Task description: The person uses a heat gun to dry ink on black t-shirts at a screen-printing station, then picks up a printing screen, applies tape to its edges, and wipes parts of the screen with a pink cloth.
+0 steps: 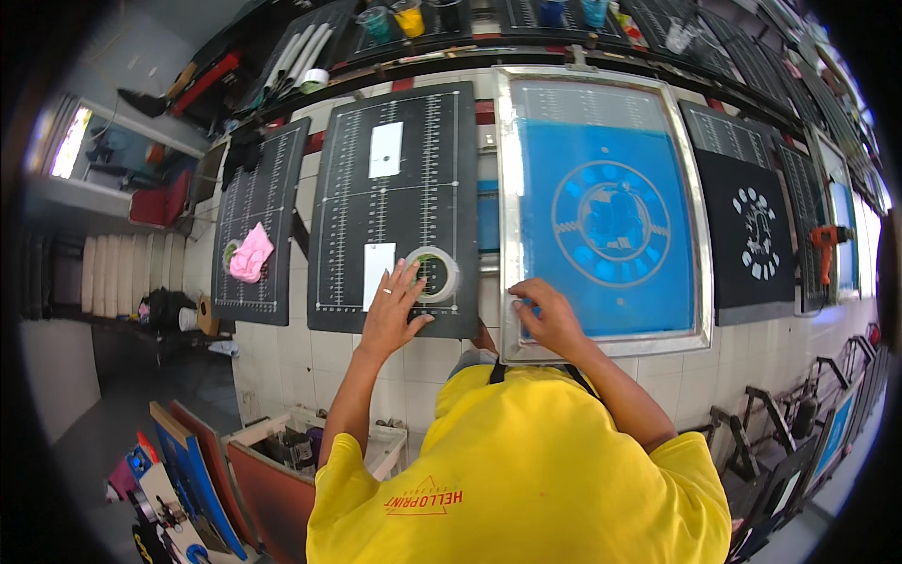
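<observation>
My left hand (389, 315) lies with its fingers stretched out on a black printing board (349, 216) marked with white rulers. Its fingers rest on the lower white rectangle (378, 263) and reach the rim of a roll of tape (452, 278) that lies flat. A second white rectangle (385, 150) is higher on the same board. Over the left bar of a metal-framed printing screen (511, 188), near its lower corner, is my right hand (552, 321), its fingers bent and its thumb apart from them. The screen's blue mesh carries a round emblem design (613, 224).
A pink cloth (251, 254) lies on the board to the left. On the right, a black board (723, 226) bears a white print, with an orange heat gun (827, 252) beyond it. Cups of coloured ink (410, 19) stand along the far side. Framed panels (193, 479) lean at lower left.
</observation>
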`<state>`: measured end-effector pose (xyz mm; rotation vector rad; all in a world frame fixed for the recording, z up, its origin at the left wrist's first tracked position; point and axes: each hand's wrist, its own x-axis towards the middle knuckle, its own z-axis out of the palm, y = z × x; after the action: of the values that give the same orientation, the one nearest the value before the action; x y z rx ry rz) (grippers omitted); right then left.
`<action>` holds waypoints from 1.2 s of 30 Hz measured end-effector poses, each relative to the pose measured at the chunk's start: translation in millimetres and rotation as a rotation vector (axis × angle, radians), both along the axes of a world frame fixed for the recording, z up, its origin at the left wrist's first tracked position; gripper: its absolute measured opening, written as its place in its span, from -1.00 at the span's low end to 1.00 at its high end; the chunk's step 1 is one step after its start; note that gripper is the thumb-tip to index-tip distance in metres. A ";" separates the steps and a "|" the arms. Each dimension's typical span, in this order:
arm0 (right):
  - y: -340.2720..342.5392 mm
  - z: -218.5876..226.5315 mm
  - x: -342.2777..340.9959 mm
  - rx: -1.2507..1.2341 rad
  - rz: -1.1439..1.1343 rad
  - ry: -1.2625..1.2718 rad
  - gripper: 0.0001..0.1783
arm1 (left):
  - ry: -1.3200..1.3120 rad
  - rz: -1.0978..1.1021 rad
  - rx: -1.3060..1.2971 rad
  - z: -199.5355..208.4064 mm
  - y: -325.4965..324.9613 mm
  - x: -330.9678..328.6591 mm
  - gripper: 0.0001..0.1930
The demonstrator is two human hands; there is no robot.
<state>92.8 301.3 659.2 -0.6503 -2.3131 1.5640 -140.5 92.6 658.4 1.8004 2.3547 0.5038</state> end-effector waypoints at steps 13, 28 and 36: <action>0.1 -3.6 16.9 -0.035 0.072 0.216 -0.58 | -0.136 -0.109 0.198 16.2 26.5 74.5 -0.74; -15.0 4.3 45.5 0.109 0.203 0.163 -0.54 | -0.154 0.033 0.253 14.4 22.5 93.3 -0.74; -13.2 13.3 44.1 0.192 0.078 0.134 -0.42 | -0.214 -0.065 0.190 12.7 27.0 117.7 -0.76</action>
<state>137.0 288.1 672.4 -0.4008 -2.3742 1.3497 -22.8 119.5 671.1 1.7892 2.1609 0.8905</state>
